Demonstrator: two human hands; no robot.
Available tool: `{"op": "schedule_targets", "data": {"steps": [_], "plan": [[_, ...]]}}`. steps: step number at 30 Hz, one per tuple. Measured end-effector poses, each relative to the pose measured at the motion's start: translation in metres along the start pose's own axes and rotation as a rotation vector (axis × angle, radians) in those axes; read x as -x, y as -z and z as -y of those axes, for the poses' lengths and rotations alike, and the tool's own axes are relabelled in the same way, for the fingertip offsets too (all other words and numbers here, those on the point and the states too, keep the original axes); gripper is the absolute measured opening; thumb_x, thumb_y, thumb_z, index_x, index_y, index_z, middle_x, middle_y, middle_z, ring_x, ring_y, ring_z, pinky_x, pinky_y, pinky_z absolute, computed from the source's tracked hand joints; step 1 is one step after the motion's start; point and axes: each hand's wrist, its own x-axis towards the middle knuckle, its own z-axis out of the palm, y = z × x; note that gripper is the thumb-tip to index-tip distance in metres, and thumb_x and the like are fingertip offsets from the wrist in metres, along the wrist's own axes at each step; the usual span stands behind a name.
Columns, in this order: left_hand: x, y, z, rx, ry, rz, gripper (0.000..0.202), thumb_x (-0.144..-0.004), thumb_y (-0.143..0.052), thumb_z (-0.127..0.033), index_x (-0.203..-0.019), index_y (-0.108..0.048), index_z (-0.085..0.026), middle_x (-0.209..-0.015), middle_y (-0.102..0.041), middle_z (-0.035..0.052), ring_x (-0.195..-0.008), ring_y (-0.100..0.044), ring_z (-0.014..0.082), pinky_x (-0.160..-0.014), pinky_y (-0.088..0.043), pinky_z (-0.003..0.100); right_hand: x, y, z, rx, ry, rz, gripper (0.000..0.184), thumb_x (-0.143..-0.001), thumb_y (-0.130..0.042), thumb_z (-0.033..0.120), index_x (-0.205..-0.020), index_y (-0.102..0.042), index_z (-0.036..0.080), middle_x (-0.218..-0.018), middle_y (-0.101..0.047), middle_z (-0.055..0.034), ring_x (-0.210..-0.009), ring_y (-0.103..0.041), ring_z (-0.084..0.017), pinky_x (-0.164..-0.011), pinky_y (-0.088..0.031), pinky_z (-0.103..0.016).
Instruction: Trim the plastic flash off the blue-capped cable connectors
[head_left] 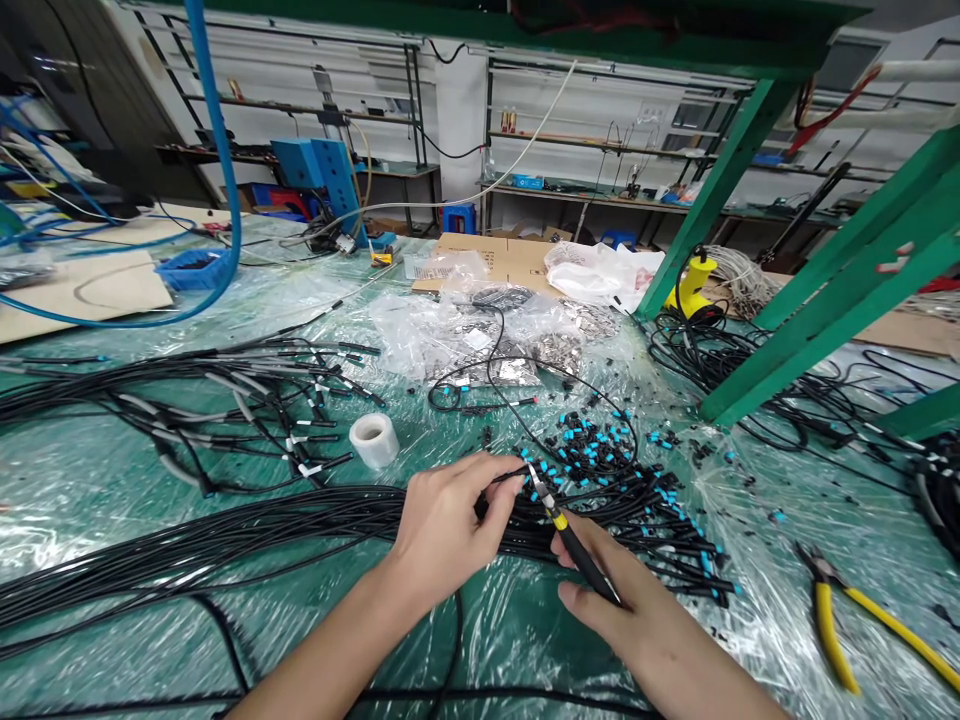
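My left hand point(450, 525) pinches the end of a thin black cable point(501, 478) between thumb and fingers, above a thick bundle of black cables point(225, 545) lying across the green table. My right hand point(630, 600) grips a black tool with a yellow band and a metal tip point(559, 520), and the tip touches the cable end held by the left hand. Just beyond the hands lies a heap of small black and blue connector parts point(600, 450).
A roll of clear tape point(373, 440) stands left of the hands. Yellow-handled pliers point(840, 610) lie at the right. Cables with white tags point(285, 420) spread at the left. Plastic bags of parts point(487, 330), cardboard and a green frame leg point(817, 290) lie beyond.
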Motion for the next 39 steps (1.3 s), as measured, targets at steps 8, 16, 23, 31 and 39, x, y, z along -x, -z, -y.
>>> {"op": "schedule_targets", "data": {"steps": [8,16,23,31,39], "plan": [[-0.001,0.000,-0.001,-0.021,-0.006,0.001,0.019,-0.088,-0.055,-0.028,-0.101,-0.069,-0.026,-0.077,-0.069,-0.0033,-0.057,-0.056,0.0060,-0.051,-0.038,0.018,-0.001,0.001,0.003,-0.072,0.052,0.050,0.039,-0.090,-0.052,0.053,-0.116,-0.056,0.025,-0.121,-0.059,-0.0029,-0.116,-0.052,-0.023,-0.103,-0.038,-0.036],[0.000,0.005,-0.002,-0.043,-0.048,0.003,0.018,-0.088,-0.056,-0.026,-0.101,-0.068,-0.026,-0.069,-0.064,-0.0042,-0.055,-0.053,0.0057,-0.050,-0.035,0.018,-0.001,-0.001,0.007,-0.102,-0.007,0.093,0.032,-0.091,-0.051,0.047,-0.110,-0.053,0.022,-0.114,-0.060,-0.0038,-0.107,-0.053,-0.021,-0.091,-0.040,-0.033],[-0.003,0.003,0.001,-0.083,0.015,0.040,0.019,-0.089,-0.054,-0.030,-0.098,-0.069,-0.025,-0.070,-0.066,-0.0030,-0.054,-0.054,0.0074,-0.052,-0.037,0.020,-0.007,-0.006,-0.005,-0.160,0.012,0.075,0.029,-0.089,-0.054,0.041,-0.112,-0.055,0.022,-0.109,-0.058,-0.0030,-0.098,-0.053,-0.018,-0.084,-0.040,-0.029],[-0.004,0.000,0.005,-0.157,0.055,0.082,0.020,-0.089,-0.052,-0.033,-0.098,-0.069,-0.027,-0.078,-0.072,-0.0034,-0.060,-0.061,0.0095,-0.054,-0.040,0.021,-0.015,-0.006,-0.016,-0.162,0.044,0.099,0.023,-0.091,-0.052,0.041,-0.103,-0.054,0.022,-0.086,-0.050,0.0014,-0.079,-0.048,-0.013,-0.069,-0.040,-0.024],[-0.007,-0.001,0.005,-0.200,0.107,0.164,0.022,-0.090,-0.050,-0.033,-0.096,-0.070,-0.027,-0.081,-0.074,-0.0043,-0.054,-0.056,0.0096,-0.055,-0.036,0.022,-0.023,-0.009,-0.021,-0.220,0.013,0.181,0.023,-0.091,-0.049,0.042,-0.099,-0.053,0.021,-0.068,-0.041,0.0053,-0.057,-0.043,-0.009,-0.054,-0.040,-0.022]]}}
